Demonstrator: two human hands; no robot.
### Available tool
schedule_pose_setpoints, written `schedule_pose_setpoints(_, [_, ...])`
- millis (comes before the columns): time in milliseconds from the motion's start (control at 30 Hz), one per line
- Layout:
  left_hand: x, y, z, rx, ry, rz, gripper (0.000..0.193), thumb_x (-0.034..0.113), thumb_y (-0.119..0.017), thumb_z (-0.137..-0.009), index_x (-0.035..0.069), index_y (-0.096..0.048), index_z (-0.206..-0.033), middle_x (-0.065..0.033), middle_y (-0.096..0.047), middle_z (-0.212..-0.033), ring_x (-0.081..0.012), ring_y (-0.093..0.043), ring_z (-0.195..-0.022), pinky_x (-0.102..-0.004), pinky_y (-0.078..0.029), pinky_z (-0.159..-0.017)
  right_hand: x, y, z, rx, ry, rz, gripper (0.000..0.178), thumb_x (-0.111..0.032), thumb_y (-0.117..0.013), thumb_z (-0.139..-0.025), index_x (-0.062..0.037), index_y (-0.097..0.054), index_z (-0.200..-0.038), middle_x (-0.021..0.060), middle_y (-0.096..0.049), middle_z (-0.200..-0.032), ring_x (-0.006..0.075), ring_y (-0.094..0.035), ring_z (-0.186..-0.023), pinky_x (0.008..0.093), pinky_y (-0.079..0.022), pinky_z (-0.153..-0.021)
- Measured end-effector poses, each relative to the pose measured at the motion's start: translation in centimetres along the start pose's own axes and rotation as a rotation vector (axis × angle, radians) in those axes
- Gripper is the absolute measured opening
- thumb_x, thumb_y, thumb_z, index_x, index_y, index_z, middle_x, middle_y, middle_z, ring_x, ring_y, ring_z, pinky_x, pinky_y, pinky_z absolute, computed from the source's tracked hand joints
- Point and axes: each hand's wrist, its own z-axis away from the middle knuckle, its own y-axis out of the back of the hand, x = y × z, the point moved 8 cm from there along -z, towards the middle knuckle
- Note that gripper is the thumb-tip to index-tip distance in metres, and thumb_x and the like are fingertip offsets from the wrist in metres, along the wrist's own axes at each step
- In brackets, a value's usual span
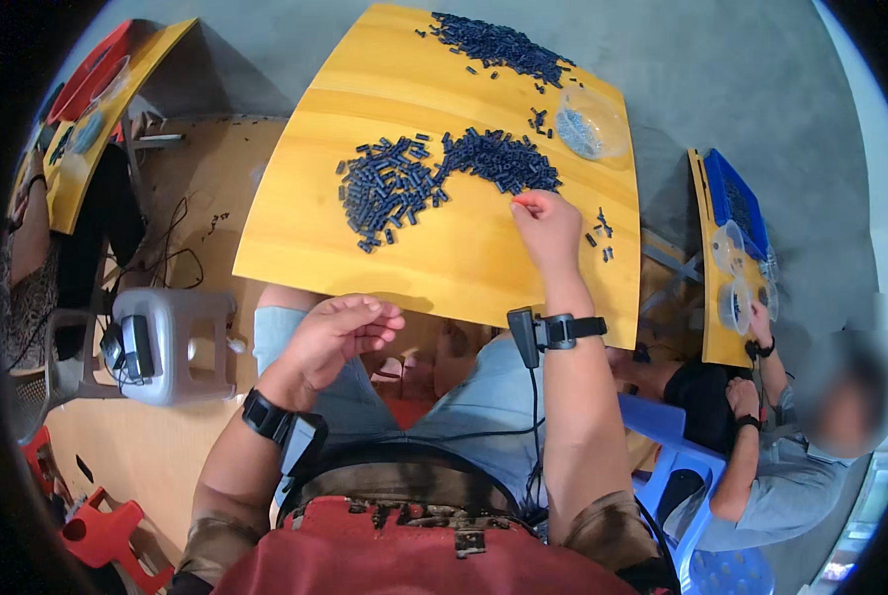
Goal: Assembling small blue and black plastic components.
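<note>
"Head view, pls: where are the pcs, and how does each hand stand?"

"The dark blue pieces point(379, 188) lie on the yellow table point(464, 263). I take the clear bowl point(614, 124) as landmark. The far pile point(500, 48) is beyond it, to its left. The middle pile point(503, 161) is on its near left side, and the left pile point(394, 203) is further left, touching the middle one. A few loose pieces point(604, 228) lie on the near side of the bowl."

"And the R hand?"

"R hand point(551, 233) is nearer to the person than the bowl, a bit to its left, w/ fingertips at the edge of the middle pile. Thumb and forefinger are drawn close; whether they meet, or pinch a pc, I can't tell."

"L hand?"

"L hand point(343, 335) is well apart from the bowl, to the near left, over the lap. Its fingers are loosely bent and spread a little; I see nothing in them."

"So which step?"

"Prob. taking single pcs from the middle pile, imo. Next move calls for a fine pinch on one pc, w/o pushing its neighbours. What the bowl contains is too small to tell, btw."
</note>
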Motion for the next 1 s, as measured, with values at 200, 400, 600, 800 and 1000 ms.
schedule_pose_setpoints(200, [0.7, 1.1, 0.1, 0.034, -0.019, 0.048, 0.025, 0.020, -0.054, -0.090, -0.002, -0.062, -0.099, -0.0088, -0.065, -0.090, -0.0126, -0.061, -0.078, -0.0239, -0.050, -0.071, -1.1, -1.4, -2.0, 0.035, 0.074, 0.142, 0.007, -0.010, -0.062, -0.072, -0.0042, -0.065, -0.073, 0.0124, -0.060, -0.074, 0.0289, -0.059, -0.072, 0.0376, -0.048, -0.065])
schedule_pose_setpoints(400, [-0.1, 1.1, -0.2, 0.023, 0.030, 0.091, 0.023, 0.018, -0.054, -0.090, -0.002, -0.062, -0.099, -0.0092, -0.066, -0.090, -0.0129, -0.061, -0.077, -0.0241, -0.050, -0.070, -1.9, -2.1, -1.6, -0.005, 0.138, 0.264, 0.005, -0.010, -0.061, -0.073, -0.0046, -0.063, -0.073, 0.0118, -0.059, -0.076, 0.0305, -0.058, -0.076, 0.0403, -0.047, -0.066])
schedule_pose_setpoints(600, [-0.3, 0.9, -0.3, -0.007, 0.045, 0.081, 0.022, 0.017, -0.054, -0.090, -0.002, -0.062, -0.100, -0.0089, -0.066, -0.091, -0.0125, -0.061, -0.078, -0.0241, -0.050, -0.071, -2.1, -1.9, 0.3, -0.137, 0.126, 0.298, 0.006, -0.010, -0.063, -0.072, -0.0050, -0.063, -0.075, 0.0122, -0.059, -0.077, 0.0302, -0.058, -0.076, 0.0400, -0.048, -0.066])
schedule_pose_setpoints(800, [0.3, -1.0, -0.8, -0.021, 0.033, 0.024, 0.021, 0.018, -0.053, -0.090, 0.000, -0.062, -0.096, -0.0085, -0.065, -0.090, -0.0141, -0.061, -0.079, -0.0246, -0.050, -0.071, -2.6, -1.5, 1.9, -0.132, 0.133, 0.254, 0.009, -0.010, -0.063, -0.072, -0.0032, -0.062, -0.077, 0.0124, -0.060, -0.077, 0.0297, -0.058, -0.076, 0.0387, -0.048, -0.067])
schedule_pose_setpoints(1000, [1.2, -2.7, -1.2, 0.093, -0.118, -0.004, 0.019, 0.014, -0.055, -0.090, 0.003, -0.059, -0.104, -0.0063, -0.064, -0.093, -0.0124, -0.061, -0.080, -0.0243, -0.048, -0.073, -5.2, -1.4, 5.7, -0.192, 0.035, -0.145, 0.010, -0.006, -0.066, -0.072, -0.0011, -0.062, -0.080, 0.0090, -0.058, -0.068, 0.0183, -0.059, -0.060, 0.0275, -0.046, -0.053])
